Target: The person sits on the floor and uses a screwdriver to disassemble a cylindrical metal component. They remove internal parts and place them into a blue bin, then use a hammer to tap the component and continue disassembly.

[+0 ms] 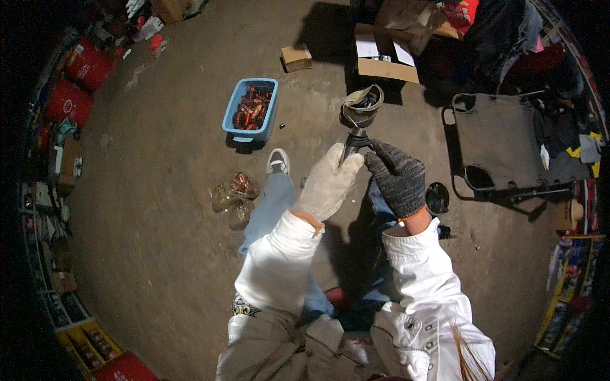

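Note:
In a white glove, my left hand point(332, 183) is wrapped round a dark cylindrical part point(357, 140) with a narrower metallic top end and a black band. My right hand point(400, 178), gloved in dark grey knit, pinches at the right side of the same part with thumb and finger. What lies between those fingertips is too small to make out. Just beyond the part stands a worn bucket point(363, 119) with dark pieces in it. A light blue plastic bin point(229, 108) full of coppery red parts sits on the floor to the left.
Clear bags point(241, 185) of small parts lie beside my left shoe point(277, 161). Farther off are a small cardboard box point(296, 58) and an open carton point(387, 68). A grey folding chair point(492, 140) stands right. Red drums point(70, 101) and shelves line the left edge.

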A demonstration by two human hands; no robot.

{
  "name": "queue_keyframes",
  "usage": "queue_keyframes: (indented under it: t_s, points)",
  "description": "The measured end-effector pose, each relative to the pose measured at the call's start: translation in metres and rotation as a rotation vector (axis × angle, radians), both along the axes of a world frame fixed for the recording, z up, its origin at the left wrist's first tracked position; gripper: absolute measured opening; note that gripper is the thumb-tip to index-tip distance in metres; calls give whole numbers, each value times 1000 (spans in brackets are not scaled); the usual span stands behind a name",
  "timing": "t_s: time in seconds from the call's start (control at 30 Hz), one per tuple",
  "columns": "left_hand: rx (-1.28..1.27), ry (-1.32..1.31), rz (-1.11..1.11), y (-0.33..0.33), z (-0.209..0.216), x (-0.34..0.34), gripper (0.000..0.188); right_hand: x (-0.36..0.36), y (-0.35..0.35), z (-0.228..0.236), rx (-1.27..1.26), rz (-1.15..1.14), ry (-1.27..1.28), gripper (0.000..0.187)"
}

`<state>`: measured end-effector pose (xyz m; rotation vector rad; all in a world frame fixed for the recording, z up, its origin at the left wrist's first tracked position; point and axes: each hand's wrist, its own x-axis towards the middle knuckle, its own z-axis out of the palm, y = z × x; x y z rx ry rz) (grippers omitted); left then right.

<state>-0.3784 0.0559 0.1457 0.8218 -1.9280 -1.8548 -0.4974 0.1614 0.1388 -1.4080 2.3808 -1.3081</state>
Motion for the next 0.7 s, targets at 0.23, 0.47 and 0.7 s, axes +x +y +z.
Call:
queue_keyframes:
  t_s: [0.23,0.47,0.7]
  points:
    - [10,-294,-179,-14,-10,23,35,-20,9,-4,73,293,184,22]
    - [-267,-448,-501,-25,-17,58,40,-38,22,-22,367,559,-88,23]
    - [-406,-484,-614,-43,-40,69,42,-41,19,-49,451,649,-63,26]
